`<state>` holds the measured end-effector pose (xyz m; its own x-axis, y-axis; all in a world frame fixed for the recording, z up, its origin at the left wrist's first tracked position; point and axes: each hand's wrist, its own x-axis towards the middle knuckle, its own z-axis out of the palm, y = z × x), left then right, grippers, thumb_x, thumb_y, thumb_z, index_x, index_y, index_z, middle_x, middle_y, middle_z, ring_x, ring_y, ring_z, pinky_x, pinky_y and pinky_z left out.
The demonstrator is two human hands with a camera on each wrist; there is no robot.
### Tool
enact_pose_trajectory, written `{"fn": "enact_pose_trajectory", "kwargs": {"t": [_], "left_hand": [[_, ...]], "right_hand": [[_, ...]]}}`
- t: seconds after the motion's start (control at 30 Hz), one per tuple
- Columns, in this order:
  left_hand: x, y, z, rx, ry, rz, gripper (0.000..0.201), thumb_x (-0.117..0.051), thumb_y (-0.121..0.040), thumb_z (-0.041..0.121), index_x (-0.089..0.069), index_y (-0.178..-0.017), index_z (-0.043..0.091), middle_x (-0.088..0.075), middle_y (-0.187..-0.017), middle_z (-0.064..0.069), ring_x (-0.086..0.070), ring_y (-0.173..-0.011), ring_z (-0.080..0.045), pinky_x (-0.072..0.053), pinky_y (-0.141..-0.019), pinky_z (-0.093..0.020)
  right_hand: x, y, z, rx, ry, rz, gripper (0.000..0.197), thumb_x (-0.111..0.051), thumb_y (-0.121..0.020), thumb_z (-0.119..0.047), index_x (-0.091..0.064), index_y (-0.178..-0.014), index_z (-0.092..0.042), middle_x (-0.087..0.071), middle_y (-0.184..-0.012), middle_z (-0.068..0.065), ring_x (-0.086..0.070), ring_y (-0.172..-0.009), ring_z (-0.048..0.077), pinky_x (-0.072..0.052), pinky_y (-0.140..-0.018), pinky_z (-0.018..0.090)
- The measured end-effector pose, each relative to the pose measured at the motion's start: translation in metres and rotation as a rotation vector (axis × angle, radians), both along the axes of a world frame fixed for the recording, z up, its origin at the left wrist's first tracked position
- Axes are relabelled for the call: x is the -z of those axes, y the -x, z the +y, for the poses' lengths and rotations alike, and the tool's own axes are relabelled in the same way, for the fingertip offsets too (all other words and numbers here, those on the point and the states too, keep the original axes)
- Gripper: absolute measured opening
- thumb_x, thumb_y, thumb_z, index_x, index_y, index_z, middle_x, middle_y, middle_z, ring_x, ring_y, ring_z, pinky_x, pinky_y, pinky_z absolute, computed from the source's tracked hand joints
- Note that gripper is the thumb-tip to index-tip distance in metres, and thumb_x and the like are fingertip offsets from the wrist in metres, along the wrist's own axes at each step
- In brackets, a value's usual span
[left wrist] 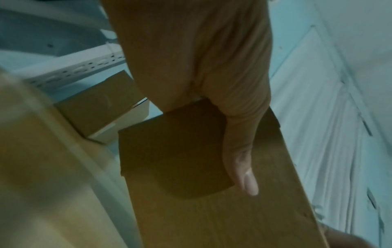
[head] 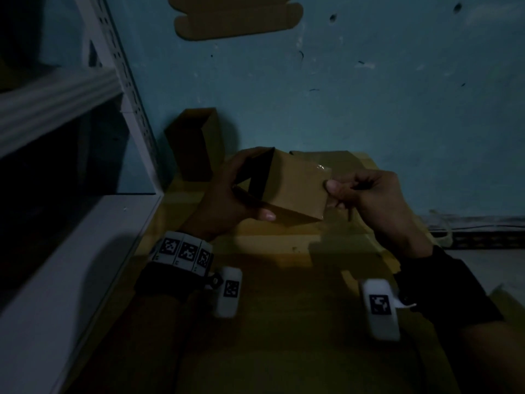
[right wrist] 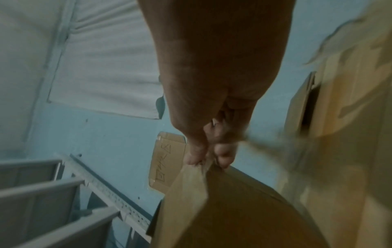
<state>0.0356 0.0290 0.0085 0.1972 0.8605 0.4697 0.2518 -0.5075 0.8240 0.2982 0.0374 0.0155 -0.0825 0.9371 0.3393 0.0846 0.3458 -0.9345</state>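
Note:
A small brown cardboard box (head: pixel 295 186) is held in the air over a cardboard-covered surface. My left hand (head: pixel 235 194) grips its left end, thumb (left wrist: pixel 241 159) lying along the near side and the other fingers hidden behind. A dark flap (left wrist: pixel 174 151) stands open under that hand. My right hand (head: pixel 335 194) pinches a shiny strip of clear tape (head: pixel 322 167) at the box's right edge. The right wrist view shows the fingertips (right wrist: pixel 195 159) squeezing the crinkled tape (right wrist: pixel 203 169) against the box (right wrist: pixel 233 209).
A white metal shelf rack (head: pixel 85 223) runs along the left. Another small cardboard box (head: pixel 193 143) stands against the blue wall (head: pixel 369 95) behind my left hand. Flattened cardboard (head: pixel 284 280) covers the surface below. A cardboard piece (head: pixel 235 21) hangs high on the wall.

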Motion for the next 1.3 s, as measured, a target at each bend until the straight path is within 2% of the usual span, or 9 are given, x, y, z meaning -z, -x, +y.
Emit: {"fn": "enact_pose_trajectory", "kwargs": {"t": [0.1,0.27,0.47,0.63,0.77,0.87,0.97,1.1,1.3], "left_hand": [[0.0,0.001,0.001,0.032,-0.032,0.034,0.105,-0.097,-0.05,0.006,-0.046,-0.142,0.013,-0.054,-0.143,-0.001,-0.05,-0.135,-0.01,-0.044,-0.109,-0.029],[-0.002,-0.001,-0.001,0.072,-0.074,0.091,0.103,-0.094,-0.049,0.013,-0.044,-0.138,0.021,-0.053,-0.141,0.006,-0.048,-0.136,-0.008,-0.041,-0.108,-0.023],[0.001,0.003,0.0,0.074,-0.049,0.067,0.106,-0.094,-0.049,0.001,-0.043,-0.14,0.019,-0.052,-0.143,0.003,-0.047,-0.137,-0.009,-0.042,-0.108,-0.023],[0.001,0.003,-0.001,0.081,-0.039,0.042,0.106,-0.093,-0.048,-0.008,-0.042,-0.139,0.015,-0.053,-0.138,0.007,-0.05,-0.131,-0.001,-0.042,-0.106,-0.02],[0.0,0.001,-0.001,0.088,-0.057,0.02,0.107,-0.092,-0.048,-0.012,-0.04,-0.138,0.012,-0.053,-0.137,0.004,-0.052,-0.127,0.001,-0.043,-0.103,-0.02],[0.002,0.0,0.0,0.086,-0.06,0.016,0.107,-0.092,-0.048,-0.011,-0.041,-0.137,0.018,-0.053,-0.138,0.006,-0.051,-0.13,-0.002,-0.043,-0.105,-0.022],[0.004,0.0,0.0,0.076,-0.053,0.002,0.108,-0.092,-0.047,-0.012,-0.042,-0.135,0.025,-0.054,-0.137,0.008,-0.05,-0.131,-0.002,-0.043,-0.105,-0.021],[0.006,0.002,0.001,0.054,-0.045,0.012,0.107,-0.093,-0.047,-0.009,-0.043,-0.139,0.015,-0.053,-0.138,0.004,-0.05,-0.132,-0.004,-0.044,-0.106,-0.025],[0.009,0.001,0.002,0.022,-0.055,0.026,0.109,-0.096,-0.046,-0.004,-0.043,-0.139,0.016,-0.054,-0.139,0.004,-0.05,-0.134,-0.008,-0.045,-0.107,-0.029]], "right_hand": [[0.002,-0.003,0.003,-0.043,0.087,0.039,0.012,-0.07,-0.089,-0.011,-0.071,-0.079,-0.004,-0.069,-0.062,0.003,-0.057,-0.055,0.015,-0.042,-0.056,0.031],[-0.002,0.002,-0.002,-0.206,0.281,0.026,0.048,-0.059,-0.089,-0.049,-0.06,-0.068,-0.006,-0.051,-0.053,0.004,-0.042,-0.046,0.013,-0.034,-0.046,0.022],[-0.004,0.009,-0.005,-0.27,0.336,0.085,0.049,-0.044,-0.101,-0.048,-0.06,-0.066,-0.02,-0.041,-0.055,-0.004,-0.031,-0.046,0.008,-0.024,-0.043,0.021],[-0.002,0.014,-0.004,-0.211,0.13,0.122,0.047,-0.046,-0.104,-0.025,-0.057,-0.058,-0.023,-0.049,-0.052,-0.002,-0.034,-0.041,0.01,-0.025,-0.039,0.019],[-0.002,0.013,0.0,-0.185,0.059,0.166,0.034,-0.056,-0.094,-0.029,-0.05,-0.066,-0.011,-0.049,-0.05,0.0,-0.034,-0.039,0.012,-0.022,-0.038,0.02],[-0.004,0.015,-0.002,-0.157,0.001,0.19,0.037,-0.06,-0.094,-0.026,-0.048,-0.061,-0.014,-0.047,-0.048,0.0,-0.032,-0.039,0.014,-0.017,-0.041,0.03],[-0.007,0.017,-0.005,-0.086,-0.103,0.106,0.039,-0.063,-0.093,-0.026,-0.046,-0.063,-0.008,-0.047,-0.048,0.002,-0.034,-0.041,0.015,-0.023,-0.041,0.025],[-0.011,0.018,-0.006,-0.027,-0.218,-0.022,0.043,-0.065,-0.096,-0.015,-0.043,-0.065,0.004,-0.041,-0.052,0.001,-0.035,-0.049,0.01,-0.03,-0.048,0.022],[-0.011,0.016,-0.004,0.081,-0.33,-0.25,0.044,-0.068,-0.097,-0.021,-0.043,-0.062,-0.009,-0.039,-0.052,-0.009,-0.036,-0.053,0.008,-0.037,-0.058,0.028]]}}
